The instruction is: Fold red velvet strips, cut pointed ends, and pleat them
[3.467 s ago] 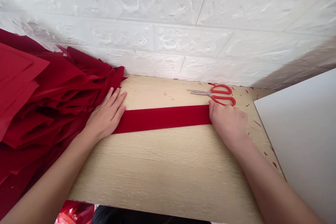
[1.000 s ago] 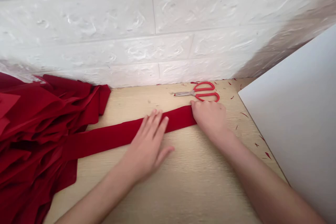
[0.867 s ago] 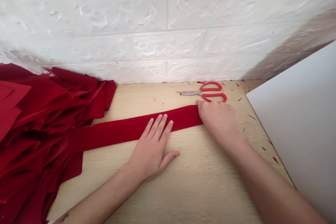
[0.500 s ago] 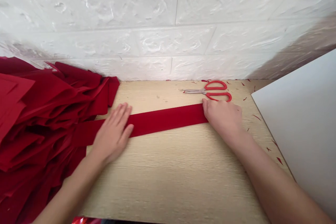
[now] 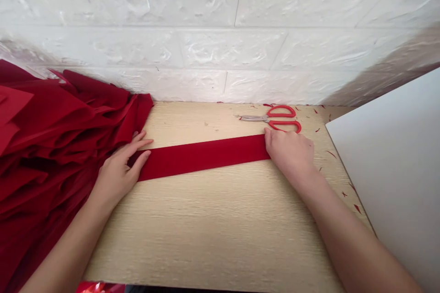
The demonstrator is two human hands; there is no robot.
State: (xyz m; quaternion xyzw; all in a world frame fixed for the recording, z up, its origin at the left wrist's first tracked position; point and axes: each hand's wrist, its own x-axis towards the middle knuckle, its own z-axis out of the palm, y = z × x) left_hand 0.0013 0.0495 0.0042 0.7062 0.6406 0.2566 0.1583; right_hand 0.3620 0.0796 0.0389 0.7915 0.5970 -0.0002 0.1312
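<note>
**Red strip point(image 5: 206, 154) held flat on a table point(image 5: 213, 224)**

The red strip is stretched straight across the table; its middle is taken here as the middle of the clock. No folds are seen in its bare part, so the flattening looks mostly done, though both ends are partly hidden. Some snipping seems to be done too, as little red scraps point(image 5: 357, 209) are scattered from two to four o'clock. Plenty seems to be left: a big, messy red pile point(image 5: 51, 137) is heaped at nine to ten o'clock. The scissors point(image 5: 266, 119) are laid down, not gripped, at two o'clock.

At nine o'clock, the left hand point(image 5: 116, 171) is laid by the strip's left end, with its fingers spread and its thumb held apart. How hard it is pressed cannot be told. At three o'clock, the right hand point(image 5: 292, 151) is curled up like a fist, and the strip's right end is held by it; the fingertips are tucked from view. The wrists are kept low.
</note>
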